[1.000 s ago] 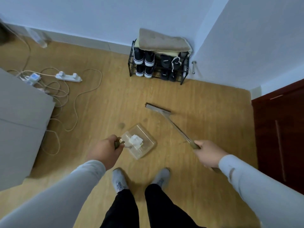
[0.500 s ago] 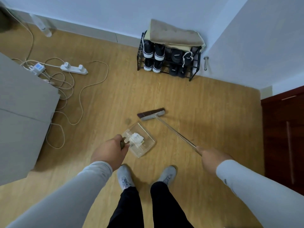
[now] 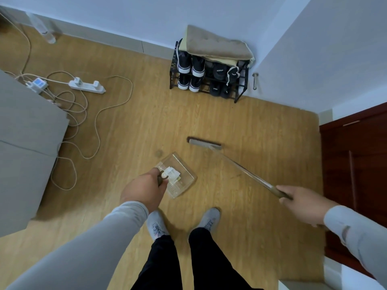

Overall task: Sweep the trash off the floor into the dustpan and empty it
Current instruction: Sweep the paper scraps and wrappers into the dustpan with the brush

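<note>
Gripping the clear dustpan (image 3: 177, 174) mid-frame, white trash (image 3: 171, 173) inside, the left hand (image 3: 144, 190) is clenched; the right hand (image 3: 303, 203) clasps the broom (image 3: 204, 142). Sweeping looks finished; emptying seems next.

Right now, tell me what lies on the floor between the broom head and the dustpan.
Nothing: in the head view the wood floor between the broom head and the clear dustpan is bare. The white trash already sits inside the dustpan.
</note>
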